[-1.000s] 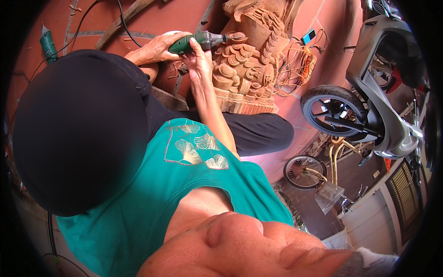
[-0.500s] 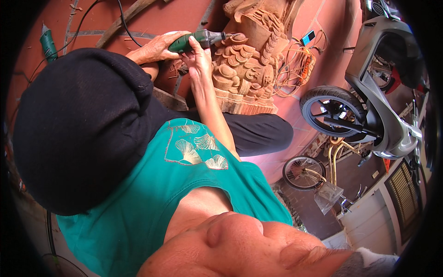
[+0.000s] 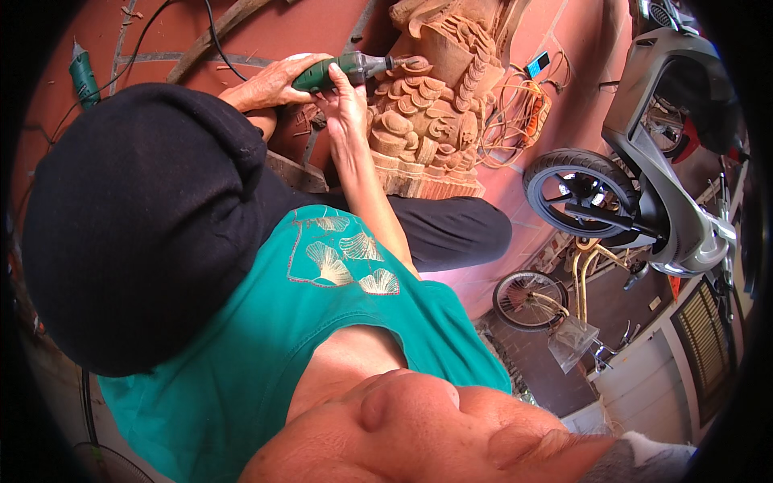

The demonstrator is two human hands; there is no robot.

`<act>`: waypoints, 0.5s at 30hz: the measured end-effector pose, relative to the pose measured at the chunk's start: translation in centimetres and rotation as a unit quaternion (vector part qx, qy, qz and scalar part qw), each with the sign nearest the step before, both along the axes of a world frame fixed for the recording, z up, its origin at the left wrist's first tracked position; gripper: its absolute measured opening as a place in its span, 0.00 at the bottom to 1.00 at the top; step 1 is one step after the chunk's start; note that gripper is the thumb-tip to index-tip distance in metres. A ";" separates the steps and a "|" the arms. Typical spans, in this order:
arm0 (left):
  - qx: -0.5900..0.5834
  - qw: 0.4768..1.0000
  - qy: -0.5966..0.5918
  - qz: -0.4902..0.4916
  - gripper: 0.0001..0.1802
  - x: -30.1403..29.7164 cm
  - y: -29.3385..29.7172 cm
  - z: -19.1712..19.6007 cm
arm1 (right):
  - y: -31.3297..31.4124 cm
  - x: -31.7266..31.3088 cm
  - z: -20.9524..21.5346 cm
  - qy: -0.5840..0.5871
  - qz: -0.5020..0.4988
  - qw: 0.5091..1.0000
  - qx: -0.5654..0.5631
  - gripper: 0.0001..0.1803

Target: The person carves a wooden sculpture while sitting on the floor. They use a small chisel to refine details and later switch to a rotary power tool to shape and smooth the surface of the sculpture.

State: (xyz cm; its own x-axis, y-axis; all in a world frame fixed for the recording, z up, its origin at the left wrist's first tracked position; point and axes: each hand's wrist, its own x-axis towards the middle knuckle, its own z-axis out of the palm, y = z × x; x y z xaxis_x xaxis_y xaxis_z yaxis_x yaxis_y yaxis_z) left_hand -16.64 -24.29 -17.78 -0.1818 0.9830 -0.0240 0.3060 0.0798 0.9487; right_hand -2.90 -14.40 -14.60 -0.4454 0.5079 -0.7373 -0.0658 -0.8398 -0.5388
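A green rotary tool [image 3: 318,76] is held in both hands, its grey nose pointing right. My left hand [image 3: 274,85] wraps round its back end, the arm partly hidden behind my raised black-clothed knee. My right hand [image 3: 348,106] grips the tool nearer the front, thumb laid over the top and fingers curled beneath. The bit at the tip meets the upper left part of a brown wood carving [image 3: 439,97] with scale-like and rounded relief. Whether the bit spins cannot be made out.
On the red tile floor lie a second green power tool [image 3: 83,74], a wooden pole [image 3: 213,40] and a black cord. Right of the carving are a tangled orange cord [image 3: 509,125] and a small blue-screened device [image 3: 538,64]. A motorbike [image 3: 668,145] and a bicycle [image 3: 531,300] stand farther right.
The rotary tool and both hands have shifted very slightly left along the carving. My grip on the tool looks the same, and the carving has not moved.
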 end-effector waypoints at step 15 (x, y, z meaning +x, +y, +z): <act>0.001 1.000 0.003 -0.016 0.41 -0.3 0.0 0.6 | -0.2 0.3 0.6 -0.013 -0.007 0.999 -0.028 0.24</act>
